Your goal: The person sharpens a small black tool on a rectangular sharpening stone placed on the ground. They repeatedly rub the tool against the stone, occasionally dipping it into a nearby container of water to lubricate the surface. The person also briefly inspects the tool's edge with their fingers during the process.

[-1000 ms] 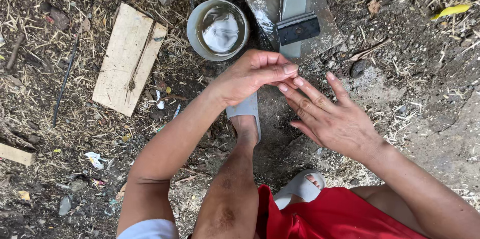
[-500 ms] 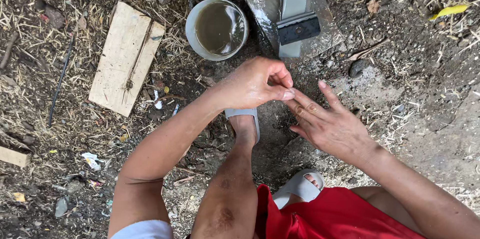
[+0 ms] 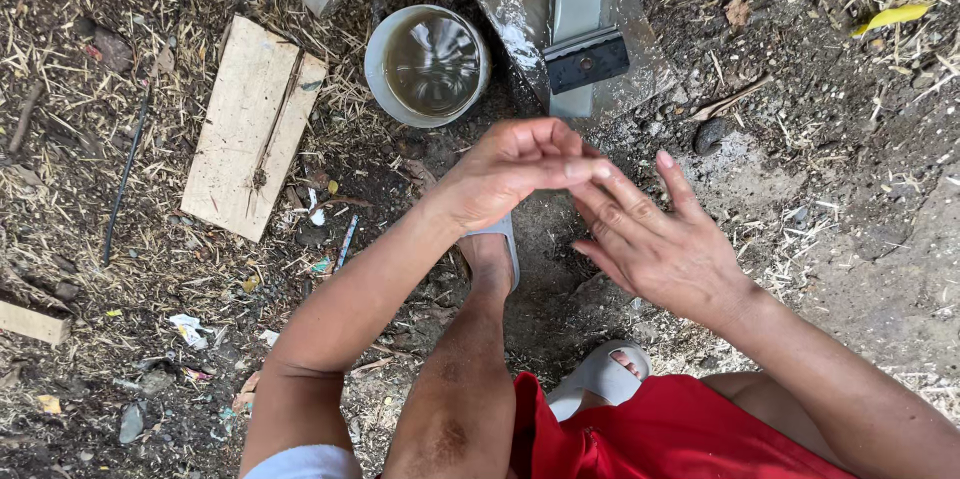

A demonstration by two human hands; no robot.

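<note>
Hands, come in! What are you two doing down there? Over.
Left hand curled, fingertips touching right hand fingers; right open, spread. Neither holds anything. Bowl of murky water just beyond, untouched. Nothing between hands and bowl.

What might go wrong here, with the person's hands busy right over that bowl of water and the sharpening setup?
The left hand pinches at the right hand's fingers just below the water bowl; a careless elbow or foot might tip it. The feet wear open sandals on littered ground, so splinters or sharp scraps could prick the skin.

Outdoor yard: bare dirt (image 3: 880, 279), straw, scrap board (image 3: 255, 129).
</note>
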